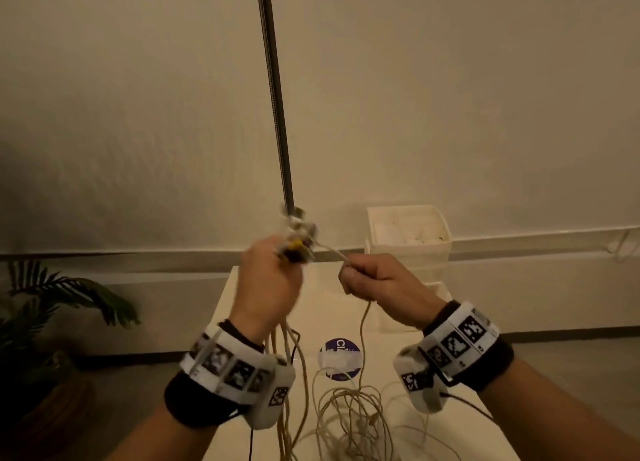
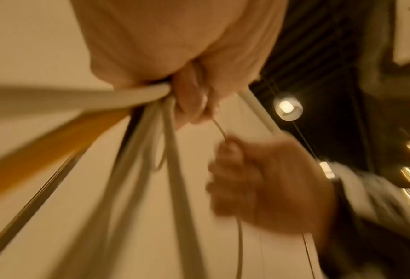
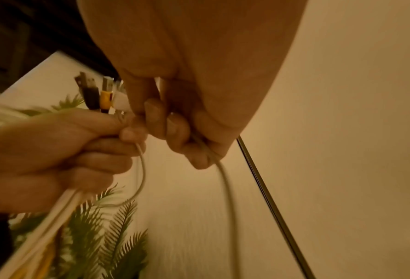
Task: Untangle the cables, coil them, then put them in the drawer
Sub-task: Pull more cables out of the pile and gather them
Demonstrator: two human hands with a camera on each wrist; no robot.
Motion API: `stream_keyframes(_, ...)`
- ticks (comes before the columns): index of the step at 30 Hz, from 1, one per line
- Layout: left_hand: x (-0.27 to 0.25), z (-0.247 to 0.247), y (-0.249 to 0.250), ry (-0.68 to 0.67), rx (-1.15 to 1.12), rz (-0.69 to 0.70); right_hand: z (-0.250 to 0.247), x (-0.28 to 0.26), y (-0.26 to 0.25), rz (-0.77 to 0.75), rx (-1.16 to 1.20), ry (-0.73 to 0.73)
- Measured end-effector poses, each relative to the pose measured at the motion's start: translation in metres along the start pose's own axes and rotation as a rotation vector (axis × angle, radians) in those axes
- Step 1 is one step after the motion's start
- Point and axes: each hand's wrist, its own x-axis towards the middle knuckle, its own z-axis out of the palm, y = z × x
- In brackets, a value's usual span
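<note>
We hold both hands raised above the tabletop (image 1: 242, 308), each wrist wrapped in a band with black-and-white markers. Our left hand (image 1: 268, 287) is curled tight round a bundle of cables (image 1: 287, 356), whose plug ends (image 3: 98, 94), one black, one yellow, one white, stick up above its fist; the wrist views show the fingers wrapped fully around the strands. From under that hand the bundle hangs straight down past the wrist. Just to the right of it, close but apart in the head view, our right hand (image 1: 377, 280) pinches a single pale cable (image 1: 363, 322) between thumb and curled fingers; a short stretch of this cable runs up and across to the plug ends at the left hand, and the rest drops below the right hand. Beneath both hands that cable joins a loose tangle of pale loops (image 1: 353, 412) lying on the tabletop, beside a round purple sticker (image 1: 341, 358). Beyond the right hand, at the far edge of the tabletop, stands a white drawer unit (image 1: 408, 239), its top compartment showing pale contents we cannot make out. Past the left hand a thin metal pole (image 1: 273, 97) rises against the wall, and far to the left of it stands a potted palm (image 1: 52, 305).
</note>
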Motion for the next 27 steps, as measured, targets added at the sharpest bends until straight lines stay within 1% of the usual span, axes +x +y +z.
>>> stream_keyframes(2,0.017,-0.024,0.000,0.284,-0.209,-0.128,0.014,-0.017,0.034,0.132,0.071,-0.012)
stream_keyframes(3,0.024,-0.040,-0.004,0.381,-0.228,-0.152,0.022,-0.027,0.054,0.212,0.100,-0.016)
stream_keyframes(4,0.029,-0.054,-0.006,0.417,-0.218,-0.160,0.028,-0.036,0.074,0.284,0.126,-0.006)
stream_keyframes(5,0.032,-0.063,-0.010,0.405,-0.160,-0.148,0.031,-0.044,0.089,0.341,0.144,0.012)
stream_keyframes(7,0.030,-0.066,-0.012,0.304,0.022,-0.092,0.032,-0.046,0.100,0.401,0.191,0.050)
stream_keyframes(8,0.026,-0.062,-0.015,0.260,0.124,-0.067,0.031,-0.042,0.098,0.412,0.221,0.066)
stream_keyframes(9,0.021,-0.056,-0.016,0.247,0.222,-0.048,0.028,-0.037,0.091,0.419,0.241,0.079)
stream_keyframes(10,0.015,-0.049,-0.011,0.263,0.280,-0.032,0.026,-0.031,0.084,0.422,0.240,0.085)
stream_keyframes(11,0.010,-0.043,-0.006,0.280,0.277,0.006,0.023,-0.024,0.077,0.420,0.208,0.079)
stream_keyframes(12,0.005,-0.038,-0.002,0.260,0.235,0.069,0.021,-0.018,0.070,0.415,0.161,0.058)
stream_keyframes(13,0.001,-0.032,0.002,0.187,0.183,0.135,0.019,-0.014,0.062,0.404,0.109,0.031)
stream_keyframes(14,-0.003,-0.025,0.006,0.055,0.152,0.174,0.018,-0.012,0.053,0.384,0.064,-0.001)
stream_keyframes(15,-0.006,-0.016,0.006,-0.107,0.168,0.171,0.016,-0.010,0.043,0.353,0.027,-0.039)
stream_keyframes(16,-0.009,-0.005,0.004,-0.252,0.221,0.140,0.015,-0.007,0.032,0.319,0.008,-0.079)
stream_keyframes(17,-0.010,0.006,-0.001,-0.351,0.273,0.080,0.013,-0.005,0.021,0.293,0.012,-0.109)
stream_keyframes(18,-0.011,0.013,-0.005,-0.410,0.293,0.015,0.010,-0.004,0.011,0.273,0.032,-0.126)
stream_keyframes(19,-0.013,0.019,-0.008,-0.430,0.293,-0.029,0.006,-0.001,0.003,0.246,0.054,-0.130)
stream_keyframes(21,-0.013,0.022,-0.013,-0.378,0.261,-0.053,-0.003,0.001,-0.004,0.194,0.092,-0.113)
stream_keyframes(23,-0.006,0.016,-0.010,-0.280,0.246,-0.077,-0.008,-0.001,0.000,0.176,0.148,-0.078)
stream_keyframes(25,0.009,0.004,-0.012,-0.097,0.188,-0.102,-0.009,-0.009,0.014,0.200,0.231,-0.058)
stream_keyframes(27,0.028,-0.018,-0.019,0.144,0.076,-0.145,-0.003,-0.022,0.034,0.259,0.291,-0.060)
